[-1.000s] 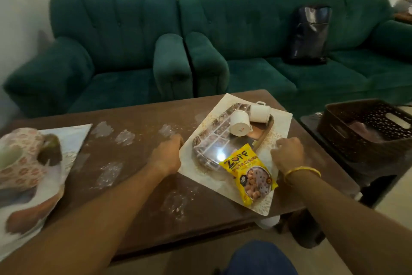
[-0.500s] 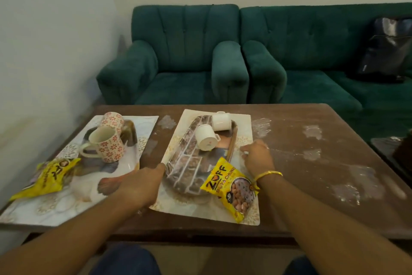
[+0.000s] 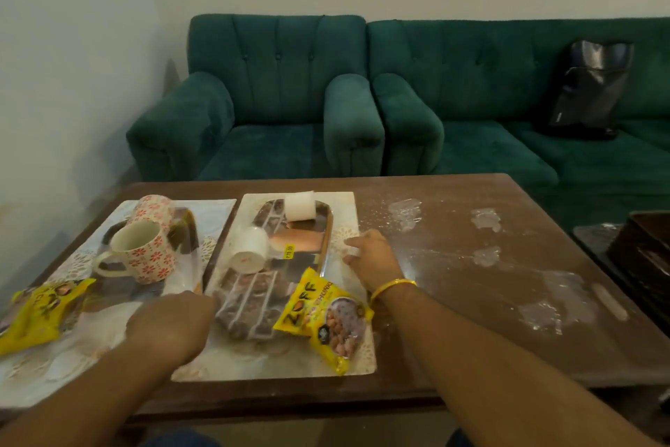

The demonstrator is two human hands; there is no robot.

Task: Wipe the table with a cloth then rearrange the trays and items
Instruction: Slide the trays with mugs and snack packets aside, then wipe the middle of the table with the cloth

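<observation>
A pale patterned placemat (image 3: 275,359) lies on the brown table (image 3: 471,301). On the mat sits a shiny oval tray (image 3: 253,309). Two white cups (image 3: 299,206) (image 3: 250,254) lie on their sides on the tray. A yellow snack packet (image 3: 326,316) rests at the tray's near right end. My left hand (image 3: 174,323) grips the mat's left edge, fingers curled. My right hand (image 3: 373,258), with a gold bangle at the wrist, pinches the mat's right edge. The mat's left edge lies next to a second placemat (image 3: 72,367).
The second placemat holds two floral mugs (image 3: 141,258) (image 3: 152,209), a dark tray and another yellow packet (image 3: 36,312). White smudges (image 3: 404,212) mark the table's right half. A green sofa (image 3: 282,84) with a black bag (image 3: 587,87) stands behind. A brown basket (image 3: 645,247) sits at far right.
Both hands have slid the placemat with its tray, cups and packet leftward across the table until it lies beside the other mat. My view has swung left with it.
</observation>
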